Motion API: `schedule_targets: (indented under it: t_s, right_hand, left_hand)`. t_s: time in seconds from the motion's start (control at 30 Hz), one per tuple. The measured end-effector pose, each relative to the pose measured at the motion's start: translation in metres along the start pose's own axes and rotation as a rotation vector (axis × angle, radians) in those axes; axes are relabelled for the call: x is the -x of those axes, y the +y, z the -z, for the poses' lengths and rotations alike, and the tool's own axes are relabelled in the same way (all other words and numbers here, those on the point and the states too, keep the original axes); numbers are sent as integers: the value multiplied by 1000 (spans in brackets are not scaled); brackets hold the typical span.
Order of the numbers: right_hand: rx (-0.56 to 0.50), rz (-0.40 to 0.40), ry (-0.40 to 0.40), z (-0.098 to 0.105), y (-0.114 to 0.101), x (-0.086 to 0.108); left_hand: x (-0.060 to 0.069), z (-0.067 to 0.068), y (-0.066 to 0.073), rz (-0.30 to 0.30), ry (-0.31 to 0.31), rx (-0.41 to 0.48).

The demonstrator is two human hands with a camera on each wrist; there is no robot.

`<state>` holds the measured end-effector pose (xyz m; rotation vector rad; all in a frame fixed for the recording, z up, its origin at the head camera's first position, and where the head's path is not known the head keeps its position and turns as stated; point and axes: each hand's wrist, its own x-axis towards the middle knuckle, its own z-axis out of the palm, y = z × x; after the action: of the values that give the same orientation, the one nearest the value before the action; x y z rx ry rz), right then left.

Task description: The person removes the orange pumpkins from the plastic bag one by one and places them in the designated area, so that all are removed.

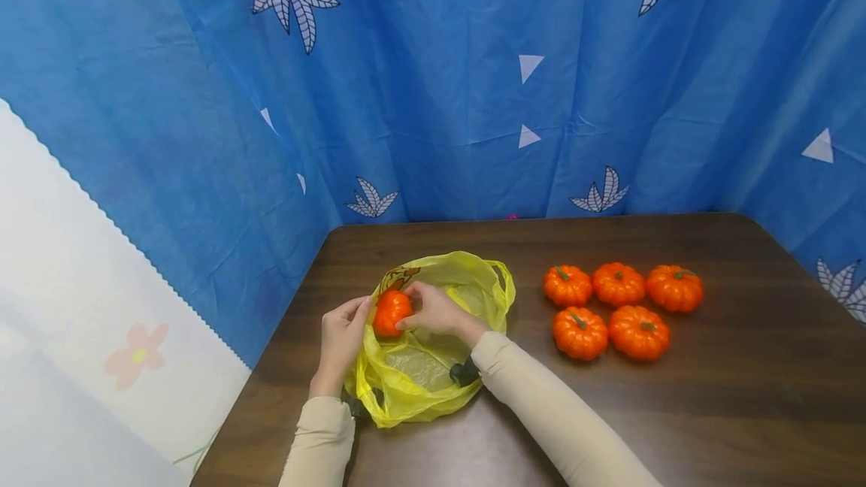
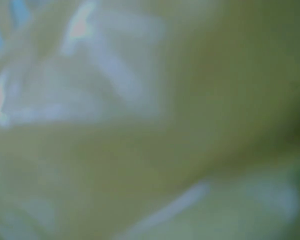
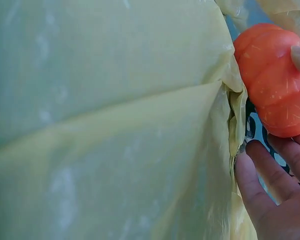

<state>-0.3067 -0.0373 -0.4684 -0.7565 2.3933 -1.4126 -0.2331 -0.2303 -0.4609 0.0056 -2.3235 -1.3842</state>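
A yellow plastic bag (image 1: 422, 389) lies with its mouth spread wide on the table. My left hand (image 1: 343, 340) pinches the bag's left rim between thumb and fingers. Inside the mouth, close to that rim, my right hand (image 1: 438, 313) grips a small orange pumpkin (image 1: 392, 314) between thumb and fingers. The right wrist view has the ribbed pumpkin (image 3: 272, 75) at upper right, beside the crumpled bag edge (image 3: 235, 120). Only blurred yellow film of the bag (image 2: 140, 165) fills the left wrist view, hiding the left hand there.
Several more orange pumpkins, including one with a green stem (image 1: 579, 333), sit in two rows right of the bag on the dark wooden table (image 1: 744, 389). A blue patterned curtain (image 1: 440, 81) hangs behind; white cloth (image 1: 81, 284) is at left.
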Motion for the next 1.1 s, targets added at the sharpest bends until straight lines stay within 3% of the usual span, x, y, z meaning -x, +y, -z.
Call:
schedule_targets:
  t_s: [0.5,0.8,1.1]
  right_hand:
    - [-50,7,7,6,0,5]
    - [-158,-14,17,13,-3,12]
    - [-192,-11,32,21,-6,21]
  left_hand:
    - [0,2,2,14,4,-16]
    - [-1,3,1,-2,16,-25]
    - [-1,2,0,-11,20,-24]
